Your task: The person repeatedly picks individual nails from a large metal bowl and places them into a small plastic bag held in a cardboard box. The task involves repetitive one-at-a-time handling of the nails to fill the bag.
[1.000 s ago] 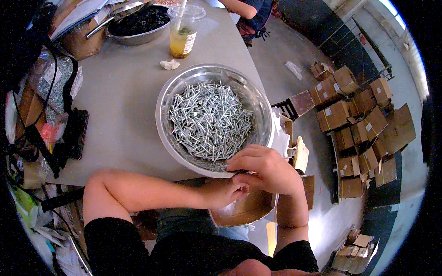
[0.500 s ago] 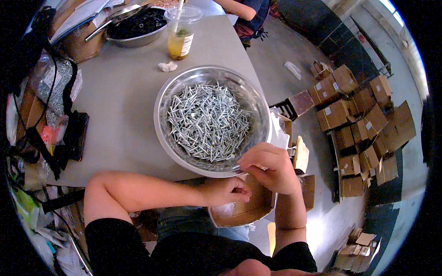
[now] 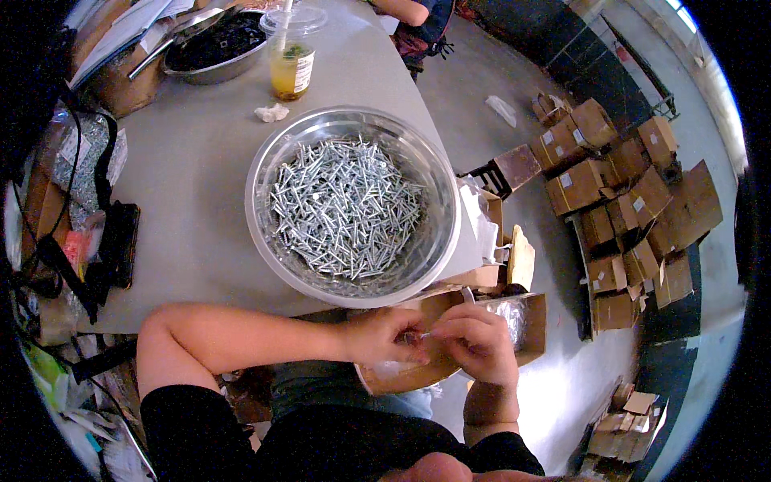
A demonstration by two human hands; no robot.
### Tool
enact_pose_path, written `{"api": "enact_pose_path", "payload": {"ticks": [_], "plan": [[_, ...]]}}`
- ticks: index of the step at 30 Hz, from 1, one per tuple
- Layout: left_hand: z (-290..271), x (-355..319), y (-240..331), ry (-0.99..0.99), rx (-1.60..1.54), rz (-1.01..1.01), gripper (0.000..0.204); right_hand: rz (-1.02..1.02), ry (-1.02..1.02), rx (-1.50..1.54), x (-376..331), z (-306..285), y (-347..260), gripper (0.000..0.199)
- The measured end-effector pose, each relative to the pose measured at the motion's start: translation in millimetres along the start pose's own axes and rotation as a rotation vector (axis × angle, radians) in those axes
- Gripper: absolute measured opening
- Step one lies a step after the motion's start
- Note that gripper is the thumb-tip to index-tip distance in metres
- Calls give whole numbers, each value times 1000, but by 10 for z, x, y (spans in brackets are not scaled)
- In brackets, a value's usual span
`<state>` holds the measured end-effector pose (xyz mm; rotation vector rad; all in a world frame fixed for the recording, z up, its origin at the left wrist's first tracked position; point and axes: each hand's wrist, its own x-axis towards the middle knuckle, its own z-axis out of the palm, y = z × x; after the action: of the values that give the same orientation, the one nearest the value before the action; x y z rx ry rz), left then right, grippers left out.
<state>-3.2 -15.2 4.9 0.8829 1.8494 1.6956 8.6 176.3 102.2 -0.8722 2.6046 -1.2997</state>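
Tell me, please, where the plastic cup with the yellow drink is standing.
In the head view, the cup stands at the table's far side, between the dark-filled bowl and the big bowl of screws.

I see bright, even daylight; strongest glare top right on the floor (image 3: 707, 104). Soft shadows, sharp center, heavy fisheye bend w/ black vignette at edges.

**One camera, looking down from the head**

The head camera sat high and looked straight down. The hands (image 3: 434, 337) were close below it. The bowl (image 3: 265, 145) lay just ahead on the table (image 3: 185, 161). Edges curved round.
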Motion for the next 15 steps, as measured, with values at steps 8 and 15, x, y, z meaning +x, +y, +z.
{"api": "enact_pose_path", "payload": {"ticks": [8, 15], "plan": [[33, -30, -64, -96, -129, 91, 40, 66, -99, -31, -51, 150, -151, 24], [54, -9, -66, -96, -75, 144, 46, -206, -44, -215, -4, 152, -89, 24]]}}
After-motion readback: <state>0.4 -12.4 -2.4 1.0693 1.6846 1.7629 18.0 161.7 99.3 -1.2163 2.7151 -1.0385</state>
